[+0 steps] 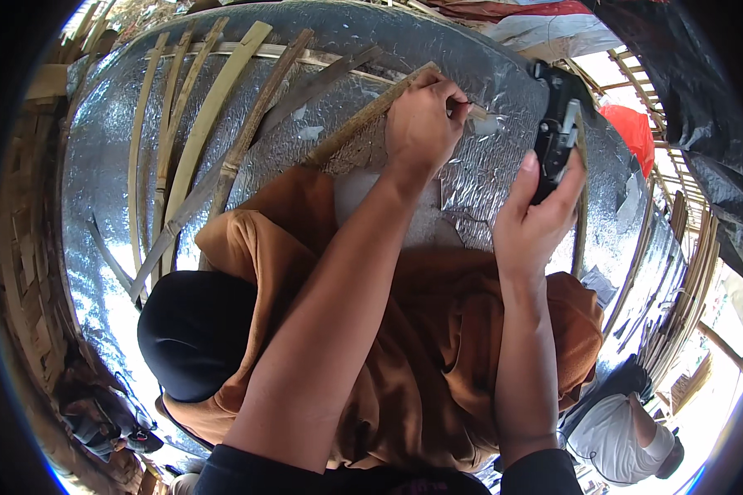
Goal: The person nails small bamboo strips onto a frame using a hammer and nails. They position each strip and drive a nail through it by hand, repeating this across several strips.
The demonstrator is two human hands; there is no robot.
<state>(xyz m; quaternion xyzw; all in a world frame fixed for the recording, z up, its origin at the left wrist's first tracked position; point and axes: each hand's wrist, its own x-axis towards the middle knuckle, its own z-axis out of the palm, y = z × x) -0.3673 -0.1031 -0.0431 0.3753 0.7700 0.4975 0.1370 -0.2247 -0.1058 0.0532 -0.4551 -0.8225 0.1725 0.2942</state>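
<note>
My left hand (425, 124) is closed, its fingers curled and thumb pressed in, above a silver foil-like sheet (355, 124). A pale, narrow bit shows beside its fingertips; what the fingers hold is too small to make out. Under this hand runs a thin bamboo strip (347, 132), slanting up to the right. Upright in my right hand (545, 202) is a black hand tool (557, 124) with a silver metal lever. Thumb and fingers wrap its lower end; its exact kind is unclear.
Several bamboo strips (202, 124) lie across the sheet at the left. Brown cloth (421, 355) covers my lap, beside a rounded black shape (196, 334). A person in a white shirt (619, 437) is at lower right. Black plastic sheeting (677, 74) hangs at upper right.
</note>
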